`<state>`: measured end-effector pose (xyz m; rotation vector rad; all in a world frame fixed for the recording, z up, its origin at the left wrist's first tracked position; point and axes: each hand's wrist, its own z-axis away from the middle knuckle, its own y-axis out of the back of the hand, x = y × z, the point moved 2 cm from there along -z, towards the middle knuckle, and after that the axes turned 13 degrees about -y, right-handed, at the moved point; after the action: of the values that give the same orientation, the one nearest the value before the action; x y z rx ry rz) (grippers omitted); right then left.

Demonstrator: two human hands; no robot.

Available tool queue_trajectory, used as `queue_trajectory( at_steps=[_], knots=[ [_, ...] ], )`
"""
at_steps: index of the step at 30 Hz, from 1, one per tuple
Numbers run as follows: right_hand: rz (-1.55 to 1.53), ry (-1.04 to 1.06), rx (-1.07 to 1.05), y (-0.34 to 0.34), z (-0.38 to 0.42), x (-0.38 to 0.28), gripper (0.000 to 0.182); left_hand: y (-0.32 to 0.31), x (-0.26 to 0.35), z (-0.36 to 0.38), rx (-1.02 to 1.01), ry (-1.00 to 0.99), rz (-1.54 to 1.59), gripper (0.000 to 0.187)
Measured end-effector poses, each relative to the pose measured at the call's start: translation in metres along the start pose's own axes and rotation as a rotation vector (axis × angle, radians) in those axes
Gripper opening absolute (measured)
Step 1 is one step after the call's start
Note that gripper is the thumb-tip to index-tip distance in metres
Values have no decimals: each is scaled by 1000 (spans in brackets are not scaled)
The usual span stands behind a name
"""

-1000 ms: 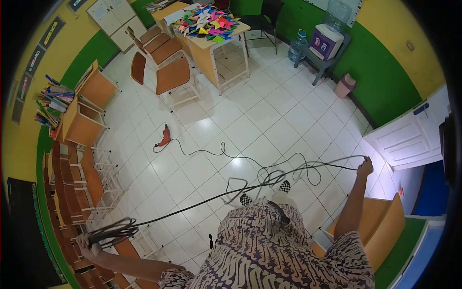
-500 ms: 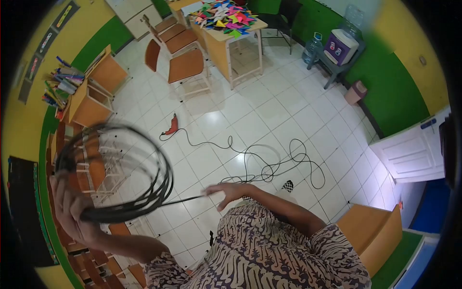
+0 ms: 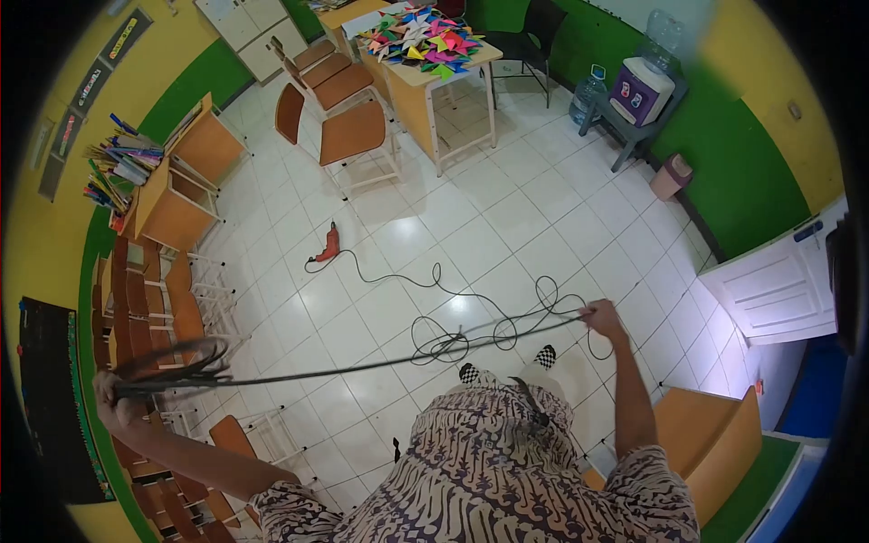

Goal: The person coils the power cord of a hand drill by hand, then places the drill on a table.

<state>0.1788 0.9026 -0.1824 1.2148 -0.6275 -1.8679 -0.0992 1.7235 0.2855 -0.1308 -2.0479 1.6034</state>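
Black cable (image 3: 362, 357) is stretching taut lower left to centre right; left hand (image 3: 113, 403) is gripping coiled loops, right hand (image 3: 602, 319) fingers are pinching it.

One drill (image 3: 330, 242), one cable (image 3: 389, 280)

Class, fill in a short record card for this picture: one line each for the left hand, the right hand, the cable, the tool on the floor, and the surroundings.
Left hand: arm stretched out to the side, gripping coiled cable loops
Right hand: gripping the cable's straight run
Cable: black, taut between both hands; the rest lies tangled on the tiled floor
Tool: red drill lying on the floor, at the cable's far end
Surroundings: wooden chairs, desk with coloured paper
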Motion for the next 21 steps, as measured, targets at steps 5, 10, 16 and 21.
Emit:
queue_trajectory(
  at_steps=[5,10,16,21],
  knots=[
    [-752,-257,696,146,24,-10,46,80,-48,0,-125,24,-645,15],
    [-524,-122,-279,195,57,-122,38,130,-175,60,-46,592,-416,14],
    [-1235,121,-618,201,91,-214,33,145,-266,125,-131,920,-193,25],
    [-1716,-170,-454,152,88,-255,18,99,-328,170,-253,1167,3,25]
  ],
)
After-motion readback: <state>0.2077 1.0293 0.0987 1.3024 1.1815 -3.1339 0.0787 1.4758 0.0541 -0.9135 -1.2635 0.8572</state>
